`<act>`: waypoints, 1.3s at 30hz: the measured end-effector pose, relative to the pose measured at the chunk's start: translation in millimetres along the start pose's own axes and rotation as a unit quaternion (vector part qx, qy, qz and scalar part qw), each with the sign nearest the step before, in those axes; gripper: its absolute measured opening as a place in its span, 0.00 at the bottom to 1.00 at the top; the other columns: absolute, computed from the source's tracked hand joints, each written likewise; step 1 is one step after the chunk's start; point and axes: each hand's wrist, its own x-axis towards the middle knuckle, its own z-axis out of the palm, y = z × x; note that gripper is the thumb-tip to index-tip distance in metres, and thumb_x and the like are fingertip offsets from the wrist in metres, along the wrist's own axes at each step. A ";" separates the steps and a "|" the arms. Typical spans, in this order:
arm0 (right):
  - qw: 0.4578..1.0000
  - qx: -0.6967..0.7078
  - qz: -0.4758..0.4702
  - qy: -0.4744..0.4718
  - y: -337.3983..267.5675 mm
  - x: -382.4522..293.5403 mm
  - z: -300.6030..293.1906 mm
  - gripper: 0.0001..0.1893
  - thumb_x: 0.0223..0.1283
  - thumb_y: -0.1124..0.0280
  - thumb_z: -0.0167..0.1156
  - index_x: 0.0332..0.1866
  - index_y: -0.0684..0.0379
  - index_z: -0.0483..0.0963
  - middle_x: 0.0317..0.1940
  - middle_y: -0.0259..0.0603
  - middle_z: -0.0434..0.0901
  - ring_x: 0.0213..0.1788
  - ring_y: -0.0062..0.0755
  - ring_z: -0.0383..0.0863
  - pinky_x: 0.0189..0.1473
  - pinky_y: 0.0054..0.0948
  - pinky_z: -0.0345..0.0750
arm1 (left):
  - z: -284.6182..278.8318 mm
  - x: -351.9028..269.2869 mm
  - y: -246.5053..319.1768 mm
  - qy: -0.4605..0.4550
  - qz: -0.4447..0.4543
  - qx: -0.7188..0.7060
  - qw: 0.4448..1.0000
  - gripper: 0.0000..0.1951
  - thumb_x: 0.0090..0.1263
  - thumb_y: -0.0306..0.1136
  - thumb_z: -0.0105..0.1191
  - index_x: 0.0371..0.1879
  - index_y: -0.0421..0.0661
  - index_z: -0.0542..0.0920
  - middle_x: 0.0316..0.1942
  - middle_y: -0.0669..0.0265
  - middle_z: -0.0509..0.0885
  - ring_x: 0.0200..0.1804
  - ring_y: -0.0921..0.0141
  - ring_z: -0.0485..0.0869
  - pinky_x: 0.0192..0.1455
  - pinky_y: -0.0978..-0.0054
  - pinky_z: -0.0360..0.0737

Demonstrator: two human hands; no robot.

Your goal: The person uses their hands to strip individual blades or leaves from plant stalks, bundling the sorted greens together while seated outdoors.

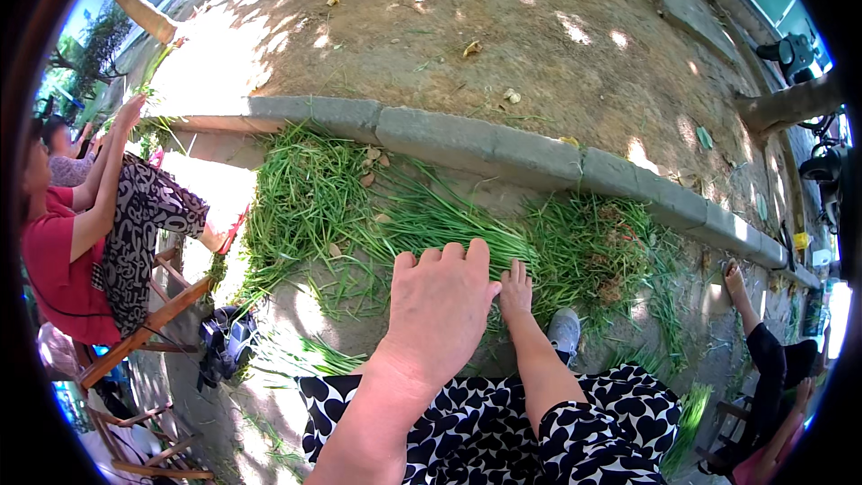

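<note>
My left hand (441,303) is raised near the camera, its back up and fingers bent over. Its palm is hidden, so I cannot tell whether it holds anything. Farther down, my right hand (517,291) rests its fingers at the stalk ends of a combed-out bundle of long green leaves, apparently garlic chives (451,219). Whether its fingers close on the stalks is unclear. To the left of that bundle lies a tangled heap of the same greens (303,195). On the right is another pile (592,249) with brown, dry bits in it.
A stone kerb (438,138) runs behind the greens, with bare soil (417,47) beyond. A dark bag (225,343) and a loose chive bundle (303,353) lie lower left. One person (74,249) sits on a wooden chair at left; another person's leg (747,310) shows at right.
</note>
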 end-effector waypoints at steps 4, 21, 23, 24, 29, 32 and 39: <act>0.995 0.065 0.052 -0.052 4.4 11.1 8.5 0.18 0.54 0.72 0.52 0.52 0.60 0.68 0.50 0.41 0.70 0.55 0.38 0.69 0.53 0.41 0.68 | -0.2 1.9 1.8 -0.018 0.001 0.002 1.000 0.16 0.63 0.38 0.53 0.45 0.42 0.72 0.33 0.61 0.79 0.42 0.61 0.79 0.47 0.64 0.70; 0.978 -0.001 0.075 -0.194 -10.6 17.3 -6.2 0.10 0.53 0.69 0.55 0.41 0.54 0.77 0.46 0.38 0.74 0.53 0.36 0.71 0.53 0.39 0.63 | 3.4 2.7 5.7 -0.012 0.003 0.000 1.000 0.16 0.63 0.39 0.53 0.44 0.43 0.72 0.34 0.62 0.80 0.41 0.62 0.79 0.47 0.64 0.69; 0.988 0.003 0.073 -0.139 -11.5 21.1 -13.0 0.08 0.53 0.69 0.55 0.36 0.53 0.80 0.47 0.39 0.73 0.56 0.36 0.68 0.55 0.41 0.62 | 5.1 1.5 5.7 -0.016 0.005 0.002 1.000 0.16 0.63 0.39 0.53 0.44 0.43 0.72 0.34 0.62 0.80 0.41 0.62 0.79 0.47 0.64 0.69; 0.993 -0.002 0.049 -0.109 -8.1 22.4 -13.1 0.08 0.53 0.69 0.55 0.36 0.54 0.80 0.47 0.39 0.72 0.56 0.36 0.68 0.55 0.41 0.62 | 4.5 1.4 6.4 -0.020 0.005 0.004 1.000 0.16 0.63 0.39 0.53 0.45 0.42 0.72 0.34 0.62 0.80 0.41 0.62 0.79 0.47 0.64 0.69; 0.988 -0.026 -0.018 -0.150 0.0 12.5 0.8 0.15 0.57 0.69 0.50 0.50 0.55 0.72 0.45 0.37 0.74 0.51 0.35 0.73 0.56 0.46 0.62 | 2.0 -0.7 8.1 -0.009 0.008 -0.003 1.000 0.16 0.64 0.39 0.52 0.45 0.42 0.72 0.35 0.61 0.80 0.42 0.62 0.79 0.47 0.65 0.70; 0.992 -0.012 0.025 -0.126 -6.2 5.1 9.5 0.14 0.58 0.68 0.49 0.50 0.55 0.70 0.44 0.37 0.75 0.49 0.34 0.75 0.55 0.45 0.63 | 2.9 0.4 8.2 -0.016 0.012 0.005 1.000 0.16 0.64 0.40 0.52 0.44 0.43 0.72 0.34 0.61 0.79 0.42 0.62 0.79 0.48 0.65 0.70; 0.966 -0.003 0.090 -0.242 -19.3 11.5 -6.5 0.15 0.53 0.68 0.56 0.48 0.54 0.74 0.46 0.39 0.76 0.54 0.38 0.73 0.55 0.43 0.65 | 3.8 -0.6 4.4 -0.023 0.001 0.009 1.000 0.15 0.63 0.40 0.53 0.43 0.43 0.72 0.33 0.62 0.79 0.41 0.62 0.79 0.47 0.65 0.70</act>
